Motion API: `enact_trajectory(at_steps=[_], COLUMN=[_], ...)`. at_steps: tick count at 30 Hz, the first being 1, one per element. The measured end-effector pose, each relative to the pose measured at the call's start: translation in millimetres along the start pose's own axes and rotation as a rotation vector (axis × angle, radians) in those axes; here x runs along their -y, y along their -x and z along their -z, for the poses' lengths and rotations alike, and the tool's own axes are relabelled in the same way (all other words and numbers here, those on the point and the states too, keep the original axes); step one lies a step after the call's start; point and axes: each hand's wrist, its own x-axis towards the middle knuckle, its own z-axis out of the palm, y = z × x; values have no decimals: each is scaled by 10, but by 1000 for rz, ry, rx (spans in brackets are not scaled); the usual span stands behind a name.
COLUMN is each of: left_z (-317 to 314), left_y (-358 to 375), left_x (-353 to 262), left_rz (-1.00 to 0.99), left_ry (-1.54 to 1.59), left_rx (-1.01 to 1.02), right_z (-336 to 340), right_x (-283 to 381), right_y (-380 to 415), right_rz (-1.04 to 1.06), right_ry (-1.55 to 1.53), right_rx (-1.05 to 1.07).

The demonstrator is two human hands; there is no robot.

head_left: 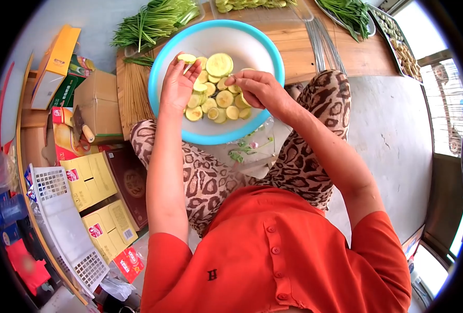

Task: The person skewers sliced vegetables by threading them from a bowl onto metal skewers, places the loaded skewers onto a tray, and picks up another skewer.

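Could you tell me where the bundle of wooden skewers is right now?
The wooden skewers lie left of the blue basin, below the green chives.

Food-prep stall: skewers [132,91], greens [153,21]

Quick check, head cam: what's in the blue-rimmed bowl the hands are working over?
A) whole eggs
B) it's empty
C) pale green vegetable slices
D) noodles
C: the bowl holds round pale green slices, and the left hand lifts one slice at the rim while the right hand pinches something thin above the pile.

Slices [218,99] in bowl [210,136] on lap
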Motion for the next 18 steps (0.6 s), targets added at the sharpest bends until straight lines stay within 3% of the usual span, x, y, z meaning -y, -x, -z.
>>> enact_trajectory(at_steps=[3, 18], left_z=[-3, 51], left_y=[-16, -81], left_x=[-6, 4], left_rz=[21, -18], left_ry=[272, 474], left_rx=[-34, -40], right_z=[-53, -83], right_x=[1, -54], right_y=[7, -30], right_rz=[-24, -27], right_ry=[35, 66], right_rx=[20, 118])
